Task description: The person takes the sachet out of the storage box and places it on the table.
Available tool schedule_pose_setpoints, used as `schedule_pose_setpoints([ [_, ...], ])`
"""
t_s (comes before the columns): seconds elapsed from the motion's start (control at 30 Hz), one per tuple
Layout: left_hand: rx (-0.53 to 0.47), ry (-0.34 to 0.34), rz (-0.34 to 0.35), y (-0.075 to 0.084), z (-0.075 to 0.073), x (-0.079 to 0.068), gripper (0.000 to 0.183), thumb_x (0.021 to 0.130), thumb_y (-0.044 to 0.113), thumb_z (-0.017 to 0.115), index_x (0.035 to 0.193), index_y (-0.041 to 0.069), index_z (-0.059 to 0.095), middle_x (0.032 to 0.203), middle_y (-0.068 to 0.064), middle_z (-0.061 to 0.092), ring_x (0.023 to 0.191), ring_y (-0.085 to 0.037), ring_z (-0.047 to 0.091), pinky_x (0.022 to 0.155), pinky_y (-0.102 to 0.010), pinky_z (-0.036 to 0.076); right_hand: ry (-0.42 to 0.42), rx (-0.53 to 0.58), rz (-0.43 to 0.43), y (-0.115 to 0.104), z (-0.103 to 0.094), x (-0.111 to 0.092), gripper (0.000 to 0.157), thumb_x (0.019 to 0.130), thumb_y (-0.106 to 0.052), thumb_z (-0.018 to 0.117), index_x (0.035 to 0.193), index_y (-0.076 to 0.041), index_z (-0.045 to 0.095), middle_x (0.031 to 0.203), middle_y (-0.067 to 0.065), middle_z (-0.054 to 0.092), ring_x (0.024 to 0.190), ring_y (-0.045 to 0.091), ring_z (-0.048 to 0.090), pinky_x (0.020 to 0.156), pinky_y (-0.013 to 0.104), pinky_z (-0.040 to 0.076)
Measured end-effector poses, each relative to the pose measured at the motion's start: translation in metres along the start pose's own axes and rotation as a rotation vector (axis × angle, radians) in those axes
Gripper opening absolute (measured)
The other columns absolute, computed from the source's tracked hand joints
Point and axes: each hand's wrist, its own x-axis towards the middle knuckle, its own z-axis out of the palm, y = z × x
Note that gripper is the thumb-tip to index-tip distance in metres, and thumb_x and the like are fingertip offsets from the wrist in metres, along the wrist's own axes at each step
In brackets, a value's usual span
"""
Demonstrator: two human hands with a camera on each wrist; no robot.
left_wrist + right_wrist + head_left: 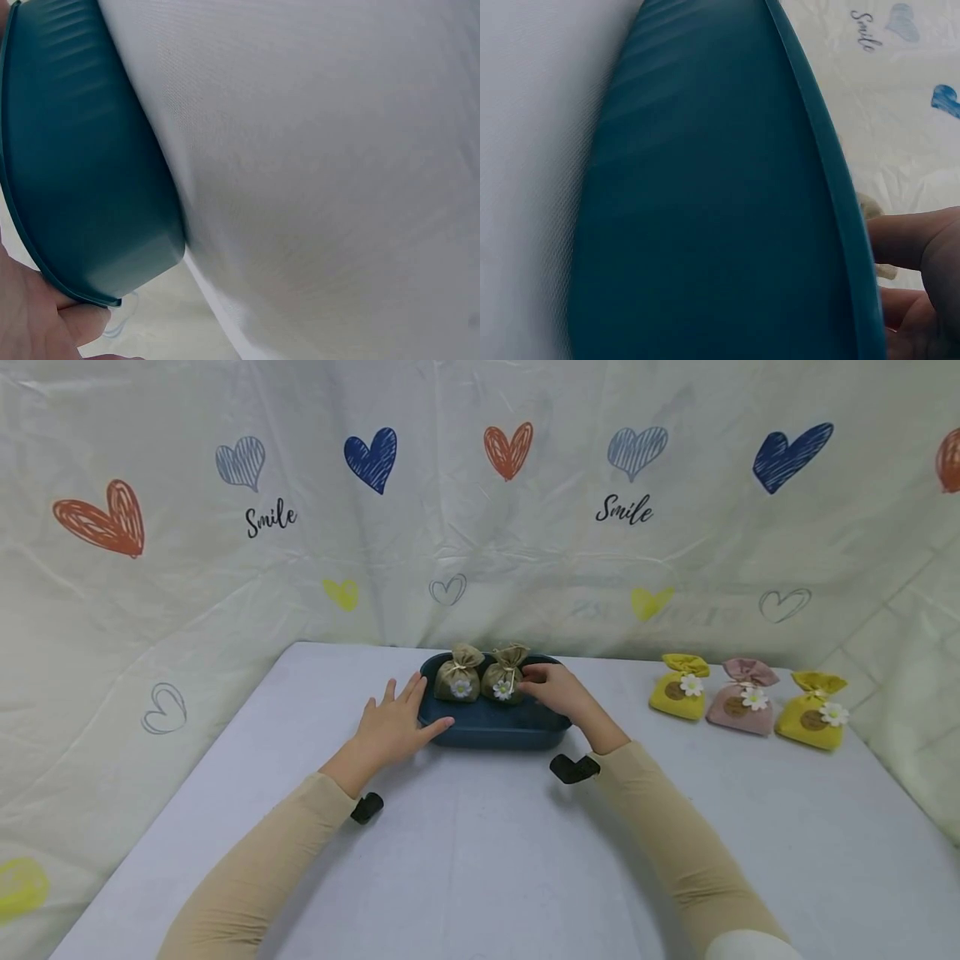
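Note:
Two brown drawstring pouches with daisies stand side by side in a dark teal tray [495,739], the left pouch [458,678] and the right pouch [501,681]. My right hand [557,690] reaches over the tray's right side and holds the right pouch by its right side, thumb and fingers bent. In the right wrist view, the tray wall [720,180] hides most of that pouch. With fingers spread, my left hand [393,724] touches the tray's left end. The left wrist view shows the left hand [34,315] against the tray's rim.
On the right of the white-covered table [480,852] stand a yellow pouch [667,697], a pink pouch [727,714] and another yellow pouch [802,727], each with a white flower. A curtain [465,543] printed with hearts hangs behind the table.

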Motion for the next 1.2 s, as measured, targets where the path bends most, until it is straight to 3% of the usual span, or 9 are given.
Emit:
schedule_pose_setpoints([
  [0.23, -0.005, -0.007, -0.005, 0.000, -0.002, 0.000, 0.099, 0.098, 0.075, 0.041, 0.166, 0.010, 0.011, 0.171, -0.008, 0.010, 0.154, -0.045, 0.011, 0.115, -0.070, 0.019, 0.017, 0.193, 0.052, 0.001, 0.001, 0.011, 0.060, 0.105, -0.011, 0.058, 0.156, 0.008, 0.032, 0.150, 0.031, 0.044, 0.132, 0.043, 0.052, 0.105, 0.049, 0.048],
  [0.7, -0.005, -0.017, -0.001, -0.001, -0.001, -0.001, 0.099, 0.098, 0.075, 0.041, 0.166, 0.009, 0.011, 0.172, -0.008, 0.010, 0.154, -0.045, 0.010, 0.114, -0.071, 0.019, 0.048, 0.047, 0.058, 0.007, 0.017, 0.024, 0.066, 0.103, -0.008, 0.063, 0.158, 0.005, 0.029, 0.156, 0.029, 0.037, 0.135, 0.042, 0.047, 0.100, 0.049, 0.050],
  [0.9, -0.017, -0.013, -0.001, -0.001, -0.002, -0.001, 0.099, 0.098, 0.074, 0.042, 0.166, 0.009, 0.011, 0.171, -0.009, 0.010, 0.154, -0.045, 0.009, 0.115, -0.071, 0.018, 0.084, 0.021, 0.069, 0.003, 0.020, 0.028, 0.060, 0.100, -0.009, 0.065, 0.152, 0.004, 0.037, 0.154, 0.027, 0.040, 0.133, 0.042, 0.049, 0.096, 0.050, 0.051],
  [1.2, -0.003, -0.009, 0.005, 0.000, -0.001, 0.001, 0.099, 0.098, 0.075, 0.040, 0.166, 0.010, 0.011, 0.171, -0.009, 0.010, 0.154, -0.045, 0.011, 0.114, -0.071, 0.020, 0.099, -0.064, 0.081, 0.002, 0.016, 0.033, 0.059, 0.099, -0.013, 0.069, 0.149, 0.001, 0.043, 0.151, 0.026, 0.045, 0.135, 0.042, 0.048, 0.102, 0.051, 0.047],
])
